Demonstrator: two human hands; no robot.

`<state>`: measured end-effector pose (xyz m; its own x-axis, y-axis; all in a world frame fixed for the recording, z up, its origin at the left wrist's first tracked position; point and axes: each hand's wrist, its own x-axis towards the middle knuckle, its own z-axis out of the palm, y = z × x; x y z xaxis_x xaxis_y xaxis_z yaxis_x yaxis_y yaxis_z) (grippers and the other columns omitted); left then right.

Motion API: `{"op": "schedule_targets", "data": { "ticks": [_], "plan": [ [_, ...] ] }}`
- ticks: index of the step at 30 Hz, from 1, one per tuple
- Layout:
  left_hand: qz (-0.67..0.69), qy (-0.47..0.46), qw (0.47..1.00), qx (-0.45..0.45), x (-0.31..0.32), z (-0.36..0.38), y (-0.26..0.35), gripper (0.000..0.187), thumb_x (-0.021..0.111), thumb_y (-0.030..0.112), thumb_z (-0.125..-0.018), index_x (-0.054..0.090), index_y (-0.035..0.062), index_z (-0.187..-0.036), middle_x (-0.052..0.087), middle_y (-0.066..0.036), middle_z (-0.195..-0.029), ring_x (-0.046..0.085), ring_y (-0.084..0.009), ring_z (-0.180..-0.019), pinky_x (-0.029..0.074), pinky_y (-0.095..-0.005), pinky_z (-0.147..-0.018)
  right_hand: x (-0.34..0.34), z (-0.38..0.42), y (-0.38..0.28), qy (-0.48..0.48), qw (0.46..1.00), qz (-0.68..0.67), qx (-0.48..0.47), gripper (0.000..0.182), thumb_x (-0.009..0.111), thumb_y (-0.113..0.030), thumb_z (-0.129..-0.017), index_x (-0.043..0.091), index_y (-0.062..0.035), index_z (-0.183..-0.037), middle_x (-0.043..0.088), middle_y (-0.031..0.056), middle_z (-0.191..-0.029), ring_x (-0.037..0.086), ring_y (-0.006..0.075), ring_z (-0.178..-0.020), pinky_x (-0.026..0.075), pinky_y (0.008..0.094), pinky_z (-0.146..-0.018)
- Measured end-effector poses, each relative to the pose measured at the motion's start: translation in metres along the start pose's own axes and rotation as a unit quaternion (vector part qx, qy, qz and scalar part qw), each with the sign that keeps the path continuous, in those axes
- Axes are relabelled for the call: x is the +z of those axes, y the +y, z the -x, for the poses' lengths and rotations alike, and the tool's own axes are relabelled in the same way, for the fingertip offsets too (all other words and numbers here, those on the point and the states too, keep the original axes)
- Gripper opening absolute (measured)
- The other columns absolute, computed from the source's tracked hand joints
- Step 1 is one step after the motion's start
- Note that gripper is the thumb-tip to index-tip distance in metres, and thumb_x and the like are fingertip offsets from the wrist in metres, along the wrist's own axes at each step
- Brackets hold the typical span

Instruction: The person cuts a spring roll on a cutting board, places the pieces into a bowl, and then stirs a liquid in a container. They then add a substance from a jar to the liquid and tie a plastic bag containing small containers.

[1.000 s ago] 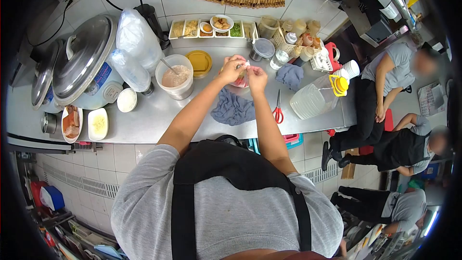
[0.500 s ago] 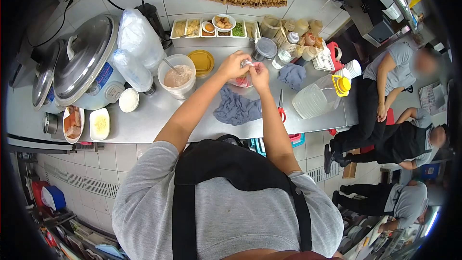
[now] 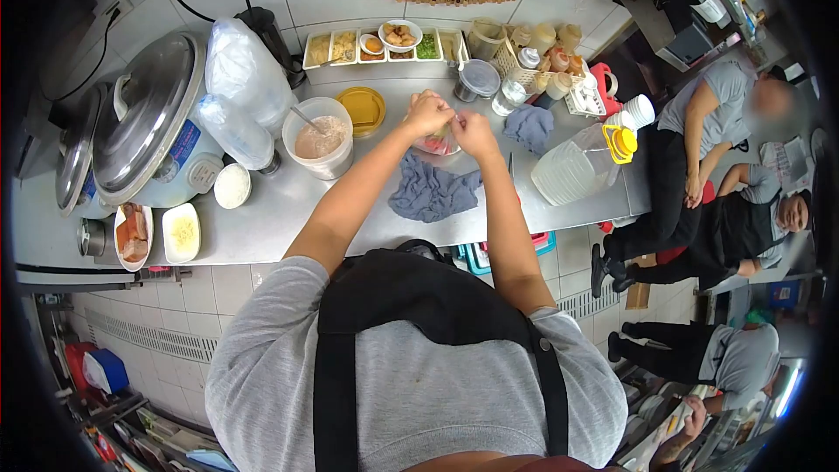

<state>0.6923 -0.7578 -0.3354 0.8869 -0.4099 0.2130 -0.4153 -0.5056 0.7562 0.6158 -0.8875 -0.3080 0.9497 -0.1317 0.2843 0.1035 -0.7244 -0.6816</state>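
My left hand (image 3: 427, 114) and my right hand (image 3: 474, 135) are side by side over the steel counter. Both have their fingers closed on the top of a small clear plastic bag (image 3: 436, 142), with something red inside. Just in front of the bag lies a crumpled blue-grey cloth (image 3: 434, 190). A yellow lid (image 3: 361, 110) rests to the left of my hands. Farther left stands a white tub (image 3: 319, 142) of pinkish mixture with a spoon in it. Behind my hands is a lidded clear container (image 3: 478, 79).
Left are large rice cookers (image 3: 149, 114), plastic-wrapped stacks (image 3: 245, 70) and bowls of food (image 3: 182, 233). A topping tray (image 3: 385, 58) and a bottle basket (image 3: 524, 65) line the back. Right are a second cloth (image 3: 529, 128), a yellow-capped jug (image 3: 572, 168) and several people (image 3: 699, 114).
My hands have drawn slightly apart at the bag's top. The view has shifted a little. At the right, one person's head has turned, and another forearm has appeared at the bottom right.
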Motion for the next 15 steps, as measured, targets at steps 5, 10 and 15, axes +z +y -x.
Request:
{"op": "schedule_targets", "data": {
  "ticks": [5, 10, 15],
  "plan": [
    [0.007, -0.110, 0.994, 0.013, 0.001, -0.002, -0.006, 0.023, 0.052, 0.026, -0.080, 0.068, 0.0098, -0.084, 0.053, -0.012, -0.115, 0.044, -0.0332, -0.108, 0.033, -0.0420, -0.094, -0.002, 0.001, -0.008, -0.038, 0.995, 0.085, -0.022, 0.026, 0.054, -0.021, -0.085, 0.059, 0.0031, -0.076, 0.061, 0.0238, -0.070, 0.061, 0.0405, -0.069, 0.047, 0.0455, -0.064],
    [0.003, 0.004, 0.999, 0.052, 0.004, 0.033, 0.006, 0.024, 0.051, 0.028, -0.085, 0.061, 0.0129, -0.101, 0.050, -0.010, -0.119, 0.043, -0.0333, -0.108, 0.034, -0.0432, -0.094, 0.007, 0.007, 0.001, -0.040, 0.956, -0.214, 0.197, 0.022, 0.052, -0.019, -0.085, 0.057, -0.0052, -0.069, 0.050, 0.0047, -0.054, 0.045, 0.0159, -0.045, 0.033, 0.0312, -0.041],
    [-0.065, 0.067, 0.985, 0.142, 0.011, 0.057, 0.008, 0.023, 0.059, 0.027, -0.085, 0.060, 0.0133, -0.103, 0.049, -0.008, -0.117, 0.043, -0.0331, -0.107, 0.036, -0.0442, -0.093, -0.012, 0.003, -0.009, -0.035, 0.837, -0.410, 0.360, 0.021, 0.052, -0.017, -0.082, 0.050, -0.0110, -0.062, 0.038, -0.0037, -0.050, 0.028, 0.0057, -0.037, 0.016, 0.0241, -0.035]
  ]
}}
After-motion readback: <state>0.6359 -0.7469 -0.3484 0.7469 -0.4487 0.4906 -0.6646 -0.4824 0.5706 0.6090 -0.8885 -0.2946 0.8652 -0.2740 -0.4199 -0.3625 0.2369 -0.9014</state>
